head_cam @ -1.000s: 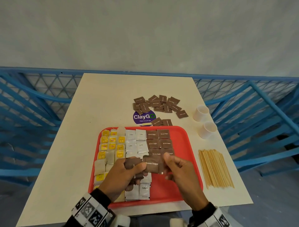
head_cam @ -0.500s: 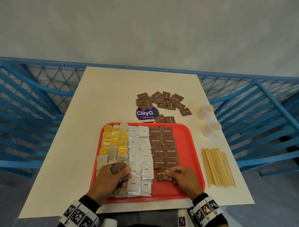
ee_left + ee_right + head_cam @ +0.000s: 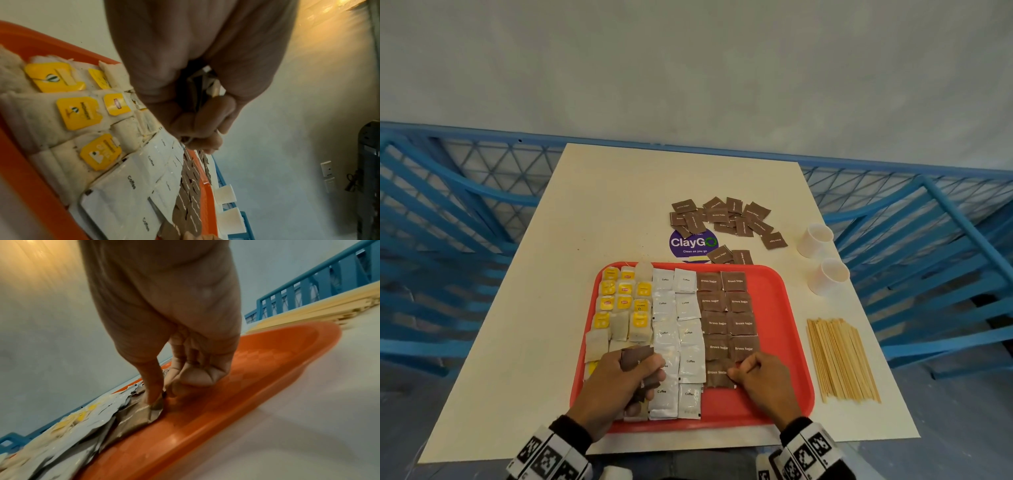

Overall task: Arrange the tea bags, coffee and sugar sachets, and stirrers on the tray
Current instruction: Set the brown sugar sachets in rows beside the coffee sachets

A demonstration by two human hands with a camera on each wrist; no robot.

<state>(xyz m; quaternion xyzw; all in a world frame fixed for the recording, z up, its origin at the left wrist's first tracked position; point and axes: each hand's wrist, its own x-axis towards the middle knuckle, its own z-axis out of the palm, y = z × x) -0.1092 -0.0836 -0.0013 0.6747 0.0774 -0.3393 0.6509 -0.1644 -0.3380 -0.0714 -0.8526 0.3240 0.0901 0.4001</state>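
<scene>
On the red plastic tray [image 3: 787,342], right hand [image 3: 763,383] pinched a brown paper sugar sachet [image 3: 717,373]; left hand [image 3: 613,387] clutched spares. Best to square it under its column.

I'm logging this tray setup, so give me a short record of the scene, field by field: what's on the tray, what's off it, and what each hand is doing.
tray: red, on the table
on tray, left to right: tea bags, white coffee sachets, brown sugar sachets
off tray: loose brown sugar sachets, stirrers, two white cups
left hand: holds a stack of brown sachets
right hand: pinches the nearest brown sachet, which lies on the tray
stirrers on tray: none visible
</scene>
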